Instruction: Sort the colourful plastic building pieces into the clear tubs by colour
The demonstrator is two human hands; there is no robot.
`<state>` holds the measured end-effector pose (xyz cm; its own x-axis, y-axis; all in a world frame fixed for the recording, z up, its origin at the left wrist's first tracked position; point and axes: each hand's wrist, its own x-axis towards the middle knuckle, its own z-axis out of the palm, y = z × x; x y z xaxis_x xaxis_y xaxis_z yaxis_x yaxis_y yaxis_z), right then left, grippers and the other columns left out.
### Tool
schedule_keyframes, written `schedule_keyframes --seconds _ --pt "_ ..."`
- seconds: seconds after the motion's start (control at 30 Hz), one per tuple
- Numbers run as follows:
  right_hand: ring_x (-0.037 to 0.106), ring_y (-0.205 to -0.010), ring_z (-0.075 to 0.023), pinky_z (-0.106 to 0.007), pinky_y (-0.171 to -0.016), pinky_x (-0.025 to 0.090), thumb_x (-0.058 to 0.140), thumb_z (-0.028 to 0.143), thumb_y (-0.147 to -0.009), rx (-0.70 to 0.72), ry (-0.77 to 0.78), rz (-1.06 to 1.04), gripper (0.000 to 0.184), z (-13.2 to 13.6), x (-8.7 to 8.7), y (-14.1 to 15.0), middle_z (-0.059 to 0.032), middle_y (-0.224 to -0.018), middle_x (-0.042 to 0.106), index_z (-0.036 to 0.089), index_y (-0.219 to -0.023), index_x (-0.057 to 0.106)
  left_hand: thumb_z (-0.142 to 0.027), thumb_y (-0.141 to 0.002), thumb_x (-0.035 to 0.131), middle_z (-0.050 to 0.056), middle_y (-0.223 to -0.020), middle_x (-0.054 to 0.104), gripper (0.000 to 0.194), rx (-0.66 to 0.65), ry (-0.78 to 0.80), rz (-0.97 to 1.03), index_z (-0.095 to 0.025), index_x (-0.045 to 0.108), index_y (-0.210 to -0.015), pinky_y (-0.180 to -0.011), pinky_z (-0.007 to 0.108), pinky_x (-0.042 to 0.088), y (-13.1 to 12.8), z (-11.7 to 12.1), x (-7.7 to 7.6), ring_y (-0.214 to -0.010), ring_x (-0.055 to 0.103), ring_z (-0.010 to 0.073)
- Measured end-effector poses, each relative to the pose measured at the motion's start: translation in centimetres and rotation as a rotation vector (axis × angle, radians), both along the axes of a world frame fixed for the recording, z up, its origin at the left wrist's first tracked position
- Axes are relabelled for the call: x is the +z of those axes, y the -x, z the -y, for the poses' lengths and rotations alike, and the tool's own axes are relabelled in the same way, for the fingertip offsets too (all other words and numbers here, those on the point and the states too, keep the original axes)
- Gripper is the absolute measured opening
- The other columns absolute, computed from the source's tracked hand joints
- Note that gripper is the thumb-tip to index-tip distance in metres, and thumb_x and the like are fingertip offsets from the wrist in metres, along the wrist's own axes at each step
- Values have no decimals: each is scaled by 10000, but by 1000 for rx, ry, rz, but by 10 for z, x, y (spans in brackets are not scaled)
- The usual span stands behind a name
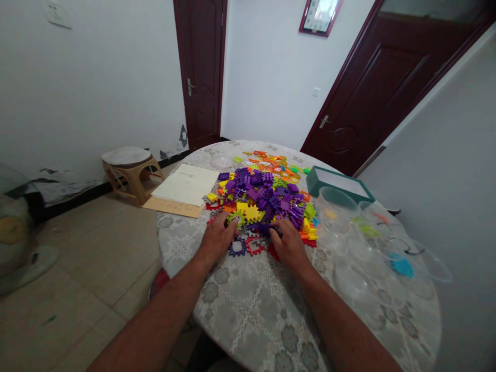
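Note:
A heap of plastic interlocking building pieces [258, 194], mostly purple with yellow, lime and orange ones, lies on the table. At its near left edge, my left hand [217, 238] has its fingers curled at a lime-green toothed piece [237, 219]. My right hand [289, 244] is closed at the near right edge, with thumb and fingers on a purple piece [262, 229]. Between the hands, a dark blue square frame piece [237, 247] and a red frame piece [254, 245] lie flat on the tablecloth. The undersides of both hands are hidden.
Clear plastic tubs [341, 204] stand on the right, some with coloured pieces inside. Behind them sits a green-edged box [337, 183]. Paper sheets [186, 183] overhang the round patterned table [256, 305] at left, near a stool [132, 173]. Orange pieces [271, 164] spread beyond the heap.

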<state>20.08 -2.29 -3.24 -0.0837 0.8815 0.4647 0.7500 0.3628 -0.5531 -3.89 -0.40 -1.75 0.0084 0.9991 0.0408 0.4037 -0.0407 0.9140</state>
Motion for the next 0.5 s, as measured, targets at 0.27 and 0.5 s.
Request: schedule_keyframes --seconds 0.27,0.5 --pt "648 -1013 -269 -409 -933 507 549 273 -959 -35 36 31 177 -10 -9 5 -113 -1075 694 203 -1084 654 -451 -949 554 -6 -721 752 226 11 -9 -6 -233 611 -933 -616 294 479 0 -1 -3 -584 682 187" --pt "647 -937 -250 -382 -869 513 586 291 -917 -72 71 -44 232 -5 -9 7 -88 -1040 700 194 -1120 643 -429 -959 541 -11 -715 747 200 16 3 -6 -239 600 -937 -628 294 487 -1 -3 -5 -588 693 187"
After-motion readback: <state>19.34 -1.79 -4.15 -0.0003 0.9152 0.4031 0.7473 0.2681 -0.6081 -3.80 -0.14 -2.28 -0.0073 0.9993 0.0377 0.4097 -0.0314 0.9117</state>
